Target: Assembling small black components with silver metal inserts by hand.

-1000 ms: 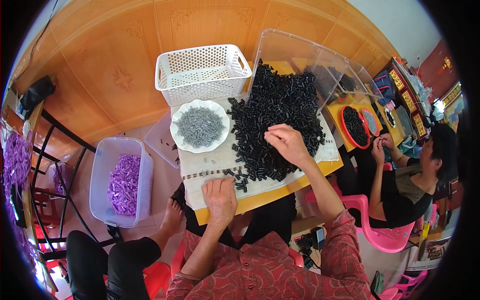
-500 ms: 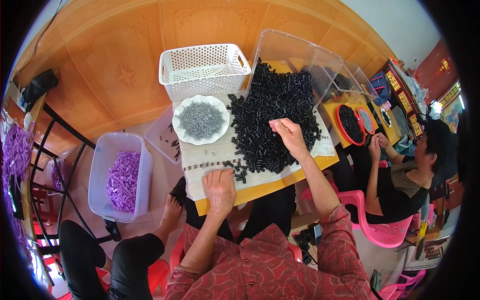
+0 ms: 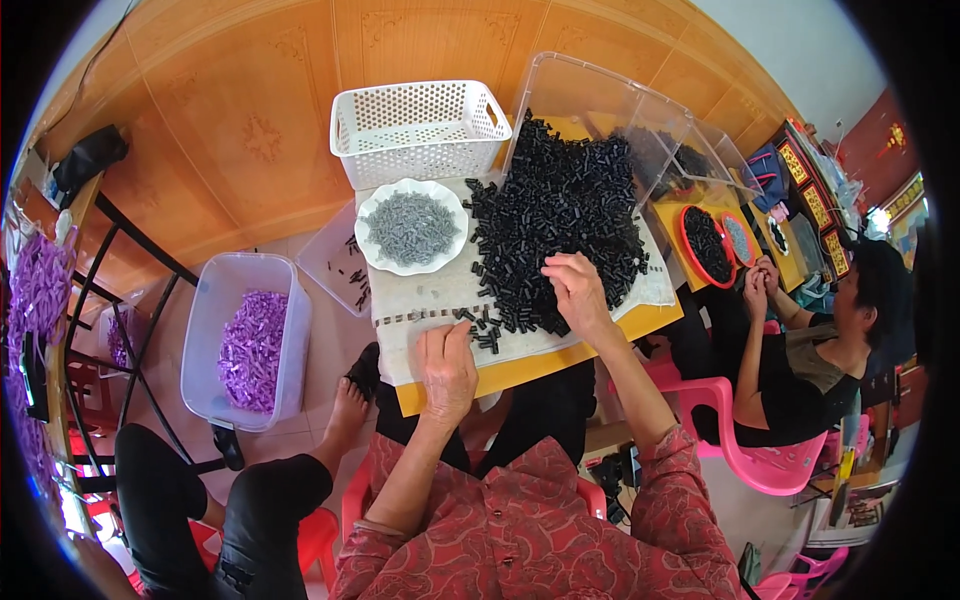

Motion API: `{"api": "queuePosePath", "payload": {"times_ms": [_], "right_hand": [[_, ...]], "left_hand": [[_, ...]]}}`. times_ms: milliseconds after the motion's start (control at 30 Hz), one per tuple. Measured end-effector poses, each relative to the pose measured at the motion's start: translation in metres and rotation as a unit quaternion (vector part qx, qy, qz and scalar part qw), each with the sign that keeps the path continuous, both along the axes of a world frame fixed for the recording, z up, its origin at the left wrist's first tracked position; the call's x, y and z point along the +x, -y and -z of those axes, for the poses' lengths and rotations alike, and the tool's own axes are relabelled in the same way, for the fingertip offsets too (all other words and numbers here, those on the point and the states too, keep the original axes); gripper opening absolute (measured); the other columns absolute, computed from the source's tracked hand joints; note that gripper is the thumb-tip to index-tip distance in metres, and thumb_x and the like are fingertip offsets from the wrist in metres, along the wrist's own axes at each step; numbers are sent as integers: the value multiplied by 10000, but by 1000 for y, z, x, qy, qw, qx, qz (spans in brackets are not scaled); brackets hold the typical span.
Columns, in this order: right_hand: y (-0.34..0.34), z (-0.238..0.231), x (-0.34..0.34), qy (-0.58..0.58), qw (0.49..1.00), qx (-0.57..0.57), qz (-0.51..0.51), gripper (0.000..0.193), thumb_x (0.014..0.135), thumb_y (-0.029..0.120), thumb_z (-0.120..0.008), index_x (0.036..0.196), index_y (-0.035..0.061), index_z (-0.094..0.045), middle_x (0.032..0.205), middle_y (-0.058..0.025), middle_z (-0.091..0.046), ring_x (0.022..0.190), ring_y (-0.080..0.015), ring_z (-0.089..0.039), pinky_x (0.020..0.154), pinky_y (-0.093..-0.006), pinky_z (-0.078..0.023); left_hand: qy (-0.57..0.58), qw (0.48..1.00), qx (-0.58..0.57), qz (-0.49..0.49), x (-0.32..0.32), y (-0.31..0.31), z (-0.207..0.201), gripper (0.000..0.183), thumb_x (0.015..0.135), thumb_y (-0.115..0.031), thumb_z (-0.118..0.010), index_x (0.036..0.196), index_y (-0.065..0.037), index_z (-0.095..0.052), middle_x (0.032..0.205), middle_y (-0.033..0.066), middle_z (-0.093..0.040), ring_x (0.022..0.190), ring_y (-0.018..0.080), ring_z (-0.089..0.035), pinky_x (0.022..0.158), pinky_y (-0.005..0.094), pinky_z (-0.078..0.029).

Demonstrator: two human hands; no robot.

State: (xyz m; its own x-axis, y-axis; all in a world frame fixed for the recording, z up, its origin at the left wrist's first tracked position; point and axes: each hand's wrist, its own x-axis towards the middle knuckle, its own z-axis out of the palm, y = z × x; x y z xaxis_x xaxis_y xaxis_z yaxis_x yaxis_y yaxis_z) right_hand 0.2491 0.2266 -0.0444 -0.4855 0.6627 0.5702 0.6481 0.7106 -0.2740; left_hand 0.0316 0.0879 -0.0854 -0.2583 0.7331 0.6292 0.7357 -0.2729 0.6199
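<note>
Right hand [image 3: 578, 292] is down on the near edge of the big heap of small black plastic pieces [image 3: 565, 215], fingers curled in narrow at the pile's rim; whether they pinch a piece I cannot tell. Left hand [image 3: 447, 362] lies flat on the white cloth [image 3: 425, 300], palm down, fingers together and holding nothing, just beside a few stray black pieces [image 3: 484, 335]. The heap lies straight ahead of the right fingers and spreads away toward the tipped clear bin [image 3: 590, 95], so the right hand is plainly the nearer one; the strays sit between the two hands. A thin row of pieces [image 3: 415, 317] runs left to right across the cloth, just ahead of the left fingertips.

Behind that, a white scalloped plate of grey pieces [image 3: 411, 228], and a white perforated basket [image 3: 415, 130] at the table's far edge. Down on the floor to the left, a clear tub of purple pieces [image 3: 250, 345]. On the right, another person's hands [image 3: 758, 285] work near red-rimmed dishes [image 3: 706, 246]. No readable labels stand out here.
</note>
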Motion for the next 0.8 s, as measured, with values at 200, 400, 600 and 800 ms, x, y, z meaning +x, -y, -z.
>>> {"api": "queuePosePath", "payload": {"times_ms": [200, 400, 600, 800], "right_hand": [[38, -3, -9, -40, 999, 23, 25, 213, 767, -88, -689, 944, 31, -693, 1100, -89, -671, 1087, -327, -628, 940, -431, -509], [79, 7, -30, -87, 996, -1, 13, 266, 743, -80, -701, 979, 42, -687, 1053, -109, -663, 928, -320, -625, 792, -416, -508], [93, 9, -70, -10, 998, 2, -60, 397, 713, -5, -700, 1102, 70, -684, 1153, -68, -647, 1064, -282, -608, 893, -399, -459], [84, 19, -92, 26, 996, -9, -88, 425, 731, 34, -730, 1150, 80, -678, 1265, -74, -613, 1192, -292, -550, 995, -443, -423]], "left_hand": [[301, 949, -91, 39, -3, 19, 1, 164, 929, 0, -643, 1090, 6, -673, 927, 99, -646, 844, 212, -630, 746, 323, -513], [516, 841, -136, 93, -10, 21, 2, 171, 1027, -98, -576, 1132, 8, -660, 969, 39, -651, 838, 102, -633, 793, 260, -549], [525, 836, -126, 95, -15, 25, 13, 141, 1018, -76, -577, 1089, 14, -659, 943, 30, -660, 784, 104, -657, 740, 243, -546], [299, 946, -108, 57, -14, 36, 10, 127, 995, -17, -586, 1103, 28, -634, 956, 73, -642, 768, 136, -691, 717, 260, -563]]}}
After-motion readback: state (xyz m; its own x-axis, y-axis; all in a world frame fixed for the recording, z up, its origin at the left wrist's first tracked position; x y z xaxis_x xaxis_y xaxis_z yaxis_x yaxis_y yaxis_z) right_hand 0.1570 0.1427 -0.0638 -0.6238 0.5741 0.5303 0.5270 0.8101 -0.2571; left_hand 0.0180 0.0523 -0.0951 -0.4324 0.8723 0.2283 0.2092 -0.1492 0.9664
